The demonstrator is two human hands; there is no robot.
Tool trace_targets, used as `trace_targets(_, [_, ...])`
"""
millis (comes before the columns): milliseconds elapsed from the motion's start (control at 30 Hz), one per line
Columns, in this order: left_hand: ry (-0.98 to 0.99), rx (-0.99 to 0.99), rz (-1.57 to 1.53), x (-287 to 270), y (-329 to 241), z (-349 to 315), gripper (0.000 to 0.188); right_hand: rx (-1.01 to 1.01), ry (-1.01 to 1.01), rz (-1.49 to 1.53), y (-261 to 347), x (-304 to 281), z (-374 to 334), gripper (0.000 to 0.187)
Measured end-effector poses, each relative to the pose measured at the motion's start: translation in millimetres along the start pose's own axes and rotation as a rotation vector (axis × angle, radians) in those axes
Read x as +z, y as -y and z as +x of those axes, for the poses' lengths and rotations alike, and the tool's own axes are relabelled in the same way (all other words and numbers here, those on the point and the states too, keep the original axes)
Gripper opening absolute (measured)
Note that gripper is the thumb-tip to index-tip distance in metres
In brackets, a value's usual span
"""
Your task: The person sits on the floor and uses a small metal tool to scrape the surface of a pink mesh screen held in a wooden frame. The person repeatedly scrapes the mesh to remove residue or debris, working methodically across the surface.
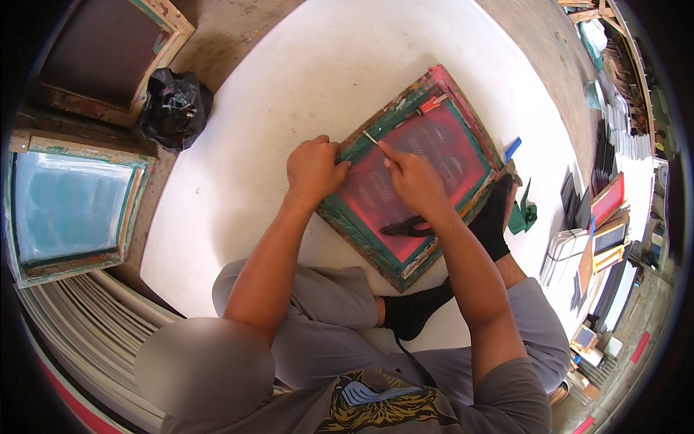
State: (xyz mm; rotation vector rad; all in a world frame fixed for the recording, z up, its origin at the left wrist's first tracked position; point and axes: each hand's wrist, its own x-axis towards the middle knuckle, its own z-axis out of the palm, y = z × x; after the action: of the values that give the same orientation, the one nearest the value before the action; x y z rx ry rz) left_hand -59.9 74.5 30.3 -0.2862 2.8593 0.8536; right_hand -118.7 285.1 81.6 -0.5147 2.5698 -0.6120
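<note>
A screen-printing frame (402, 281) with worn, paint-stained wood, a green border and pinkish-red mesh lies tilted in front of my crossed legs. My left hand (316, 172) is closed on its left edge. My right hand (416, 181) is over the mesh, fingers closed round a slim metal-tipped tool (371, 138); its tip points at the inner edge of the left rail, and my fingers hide its handle. A red-handled tool (432, 105) lies at the far corner of the frame. Black-handled scissors (408, 228) rest on the mesh near my right wrist.
I sit on a white board (289, 79). At left are a black plastic bag (176, 108), a blue-meshed screen frame (69, 206) and a dark one (101, 47). Green cloth strips (522, 215) and a blue piece (512, 149) lie to the right, before stacked materials (565, 257).
</note>
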Motion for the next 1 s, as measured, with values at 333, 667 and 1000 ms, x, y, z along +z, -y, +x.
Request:
trace_targets(333, [0.005, -0.005, -0.008, 1.1, 1.9, 2.1, 0.026, 0.043, -0.024, -0.005, -13.0, 12.7, -4.0, 0.042])
trace_targets(667, [-0.021, -0.001, -0.032, 2.9, 4.8, 0.4, 0.031, -0.101, -0.128, 0.203, -31.1, 42.3, 20.2, 0.042])
trace_targets(1000, [0.025, -0.021, -0.023, 3.0, 3.4, 2.6, 0.031, 0.041, -0.174, -0.323, 17.0, 31.0, 2.5, 0.041])
